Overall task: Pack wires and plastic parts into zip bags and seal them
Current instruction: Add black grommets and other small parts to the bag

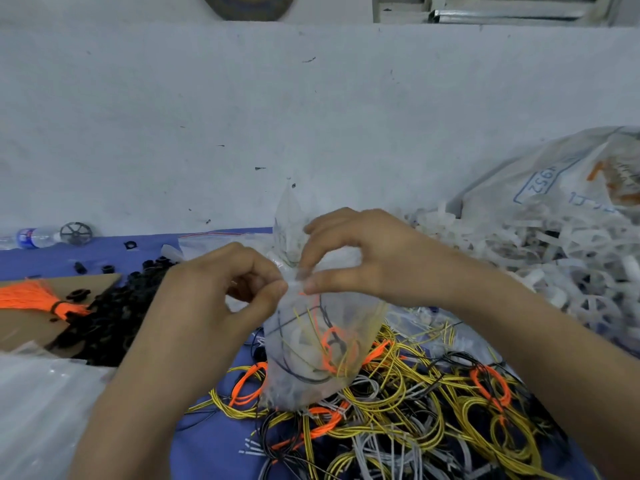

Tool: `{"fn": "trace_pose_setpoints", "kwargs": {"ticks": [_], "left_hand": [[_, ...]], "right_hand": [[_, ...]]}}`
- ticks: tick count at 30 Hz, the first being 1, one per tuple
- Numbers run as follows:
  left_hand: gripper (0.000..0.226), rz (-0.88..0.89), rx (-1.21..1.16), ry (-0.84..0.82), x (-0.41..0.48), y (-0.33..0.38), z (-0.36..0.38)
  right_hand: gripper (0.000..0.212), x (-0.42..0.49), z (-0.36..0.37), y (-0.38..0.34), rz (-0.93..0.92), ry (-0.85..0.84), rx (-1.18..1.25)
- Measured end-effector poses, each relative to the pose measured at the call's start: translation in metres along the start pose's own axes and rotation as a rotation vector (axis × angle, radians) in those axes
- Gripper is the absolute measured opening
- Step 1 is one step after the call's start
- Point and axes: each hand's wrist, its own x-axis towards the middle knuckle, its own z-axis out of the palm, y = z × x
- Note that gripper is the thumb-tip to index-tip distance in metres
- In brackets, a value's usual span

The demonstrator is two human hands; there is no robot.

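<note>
left hand [221, 289]: fingers curled, thumb and forefinger pinching the gathered neck of the zip bag [311, 362] from its left side.
right hand [367, 258]: arched over the zip bag's neck from the right, thumb and fingertips pinching the same bunched plastic, close against the left hand's fingertips.
zip bag: clear, upright between both hands, bottom resting on the loose wires, upper part sticking up behind the fingers past the pinched neck.
bag contents [332, 344]: an orange loop, yellow and dark strands, pale pieces low inside; finer detail blurred by the plastic.
loose wires [415, 410]: tangled yellow, orange, black and grey loops, under the zip bag and spread to its near right.
white plastic parts [554, 258]: large heap to the right of the zip bag, reaching behind it.
white sack [571, 174]: far right of the zip bag, behind the white heap, blue printing on its side.
black plastic parts [114, 313]: dark heap left of the zip bag, a few strays beyond it.
orange bundle [38, 296]: tied strands further left of the zip bag, lying on cardboard [27, 334].
clear bag stack [41, 393]: near left of the zip bag, beside the left forearm.
table [34, 261]: blue cover showing around the heaps.
water bottle [31, 237]: far left behind the zip bag, lying at the foot of the wall [311, 98], just beside a round spoked part [76, 233].
</note>
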Motion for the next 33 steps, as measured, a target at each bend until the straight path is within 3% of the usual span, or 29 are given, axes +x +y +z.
{"fn": "trace_pose_setpoints", "kwargs": {"ticks": [3,11,19,33], "left_hand": [[0.012,-0.015,-0.027,0.014,0.001,0.004,0.001],[0.006,-0.074,-0.135,0.007,0.001,0.002,0.004],[0.019,-0.130,-0.242,-0.006,0.001,0.002,0.005],[0.012,-0.066,-0.203,0.001,0.002,-0.001,0.009]], "right_hand": [[0.004,0.006,0.001,-0.009,-0.031,-0.021,-0.031],[0.007,0.003,0.007,-0.011,-0.094,0.053,-0.019],[0.007,0.003,0.017,-0.017,-0.301,0.119,-0.400],[0.004,-0.002,0.015,-0.007,-0.208,0.143,-0.268]]}}
